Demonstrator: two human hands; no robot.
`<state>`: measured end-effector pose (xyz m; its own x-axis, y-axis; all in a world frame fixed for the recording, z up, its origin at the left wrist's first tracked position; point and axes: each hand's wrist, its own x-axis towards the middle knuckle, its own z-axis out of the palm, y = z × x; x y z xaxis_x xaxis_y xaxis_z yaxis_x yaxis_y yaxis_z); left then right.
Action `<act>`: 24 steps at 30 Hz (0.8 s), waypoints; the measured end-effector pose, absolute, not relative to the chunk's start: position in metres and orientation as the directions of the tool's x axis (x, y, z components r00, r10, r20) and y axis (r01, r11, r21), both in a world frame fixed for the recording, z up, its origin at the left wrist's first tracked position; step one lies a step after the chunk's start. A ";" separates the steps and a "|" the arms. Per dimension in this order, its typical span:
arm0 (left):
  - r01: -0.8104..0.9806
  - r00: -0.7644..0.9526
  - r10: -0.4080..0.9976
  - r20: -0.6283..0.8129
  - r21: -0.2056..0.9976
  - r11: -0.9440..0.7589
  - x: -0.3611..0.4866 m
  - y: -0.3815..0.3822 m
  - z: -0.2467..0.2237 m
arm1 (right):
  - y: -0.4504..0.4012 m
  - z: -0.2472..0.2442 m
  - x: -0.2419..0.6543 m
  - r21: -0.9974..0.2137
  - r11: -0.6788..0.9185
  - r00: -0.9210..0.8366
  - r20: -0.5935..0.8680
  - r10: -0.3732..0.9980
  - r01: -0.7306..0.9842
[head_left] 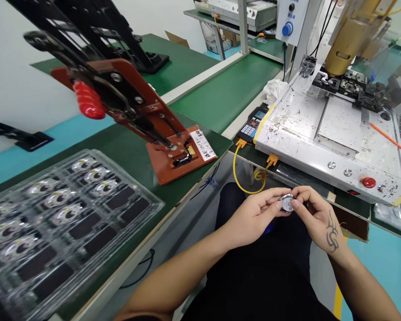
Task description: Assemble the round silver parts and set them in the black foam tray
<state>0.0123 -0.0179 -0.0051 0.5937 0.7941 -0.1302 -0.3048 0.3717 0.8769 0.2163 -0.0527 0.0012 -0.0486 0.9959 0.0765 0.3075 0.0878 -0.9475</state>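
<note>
A small round silver part (287,203) with printed markings is held above my lap between both hands. My left hand (259,214) pinches its left side with thumb and fingers. On the other side, my right hand (312,214) grips the part's right edge, its thumb on the printed face. Parts of its rim are hidden by the fingertips. To the left, a clear plastic tray (147,200) holds several shiny metal parts in some of its pockets. A brown-red toggle press (160,167) with a red handle (88,100) stands on the green bench beyond the tray.
At the right is a white machine (294,138) with a brass-coloured head (342,47), a black fixture (345,87) and a red button (368,182). A keypad (252,125) and yellow cable (235,171) lie beside it. Another parts tray (392,216) is at the right edge.
</note>
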 end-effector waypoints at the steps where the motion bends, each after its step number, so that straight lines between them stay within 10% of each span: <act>1: -0.301 0.594 0.794 -0.131 0.879 0.370 0.012 -0.018 -0.005 | -0.052 0.002 0.217 -0.946 0.091 -0.053 0.079 0.995 0.312; 24: -0.266 0.547 0.830 -0.107 0.918 0.294 0.018 -0.023 -0.006 | -0.053 0.001 0.217 -0.902 0.118 -0.021 0.120 0.993 0.415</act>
